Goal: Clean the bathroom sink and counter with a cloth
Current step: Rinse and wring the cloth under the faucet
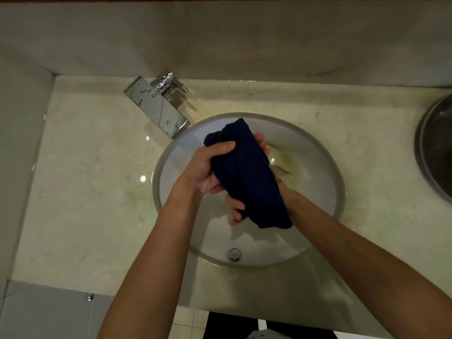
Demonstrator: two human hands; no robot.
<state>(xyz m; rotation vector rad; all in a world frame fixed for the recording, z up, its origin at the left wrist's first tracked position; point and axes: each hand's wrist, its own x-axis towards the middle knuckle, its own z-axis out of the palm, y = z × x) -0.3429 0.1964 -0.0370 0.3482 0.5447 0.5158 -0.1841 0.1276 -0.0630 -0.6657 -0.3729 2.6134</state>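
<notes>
Wringing, by the look of it: both hands closed round a rolled dark blue cloth point(247, 174), held above the sink point(325, 152) bowl. Left hand point(210, 167) grips the cloth's upper end, thumb over the top, fingers wrapped under. Right hand point(238, 206) grips the lower end from beneath; only its fingers show at the near edge, plus what look like fingertips past the cloth's far side. Rest of that hand hidden behind the fabric.

Cloth runs on a slant, clear of the bowl wall as far as can be told. Drain plug point(234, 254) sits at the sink's near side, uncovered. Yellowish staining on the bowl just right of the cloth. Faucet point(159, 104) stands at the sink's far-left rim, beaded with drops; no stream visible.

Judgement: cloth being squeezed out before or between wiping passes. Next move calls for opening the roll and pressing it flat to the stained bowl or the wet surface point(85, 179) left of the sink.

Round metal vessel point(433, 148) right of the sink is cut off by the frame; contents unreadable. Light is dim; dripping water cannot be made out.
</notes>
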